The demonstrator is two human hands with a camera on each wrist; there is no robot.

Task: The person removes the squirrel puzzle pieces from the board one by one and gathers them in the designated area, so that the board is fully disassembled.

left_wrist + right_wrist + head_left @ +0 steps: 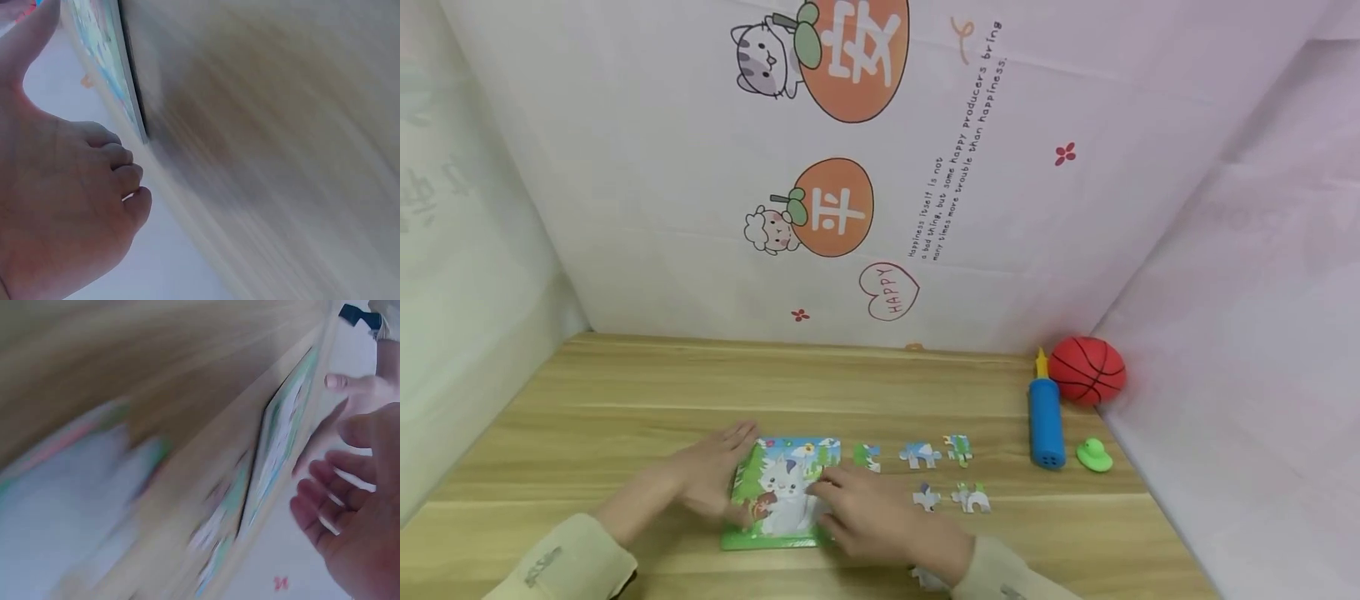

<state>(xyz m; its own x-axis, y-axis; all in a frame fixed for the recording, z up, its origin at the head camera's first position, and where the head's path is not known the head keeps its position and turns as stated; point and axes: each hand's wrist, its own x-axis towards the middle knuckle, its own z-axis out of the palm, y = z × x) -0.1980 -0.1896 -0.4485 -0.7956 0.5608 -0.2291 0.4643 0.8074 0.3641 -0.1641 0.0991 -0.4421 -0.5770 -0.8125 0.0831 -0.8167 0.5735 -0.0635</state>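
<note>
Grips laid flat on a cat jigsaw puzzle (782, 492).
Left hand (711, 475) steadies its edge; right hand (868, 512), fingers relaxed, rests on it; loose pieces (943, 475) lie centre-right on the table (625, 400).

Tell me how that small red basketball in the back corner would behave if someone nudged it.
The small red basketball is round, so it would likely roll on the smooth wooden table. It sits against the wall beside the blue pump, which may stop it. It looks like a light toy, probably easy to move.
</note>
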